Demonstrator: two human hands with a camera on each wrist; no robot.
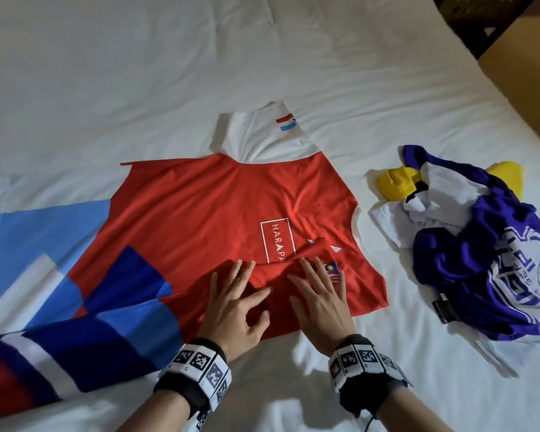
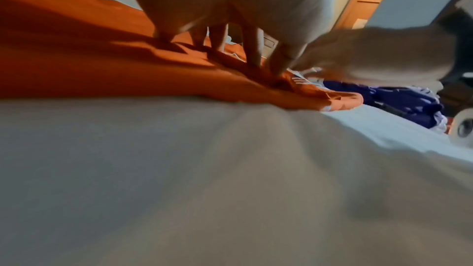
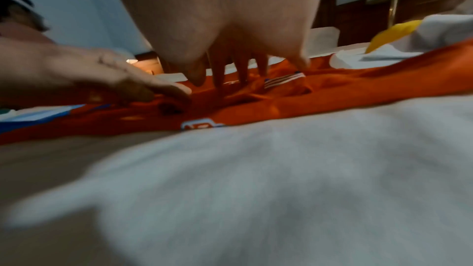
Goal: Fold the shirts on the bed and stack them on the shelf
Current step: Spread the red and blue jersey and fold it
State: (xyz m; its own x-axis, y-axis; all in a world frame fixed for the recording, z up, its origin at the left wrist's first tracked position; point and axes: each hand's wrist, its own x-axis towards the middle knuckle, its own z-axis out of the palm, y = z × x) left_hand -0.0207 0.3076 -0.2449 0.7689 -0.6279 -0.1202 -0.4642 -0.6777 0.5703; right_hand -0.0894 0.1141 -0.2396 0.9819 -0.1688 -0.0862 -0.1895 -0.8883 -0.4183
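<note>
Near the bed's front edge, the red shirt lies spread flat w/ both hands on its bunched collar area. Left hand rests loosely curled, gripping nothing; right hand presses flat, fingers straight. Fabric looks light, soft, slippery, so prob. best pinched at shoulder seams & hem.
</note>
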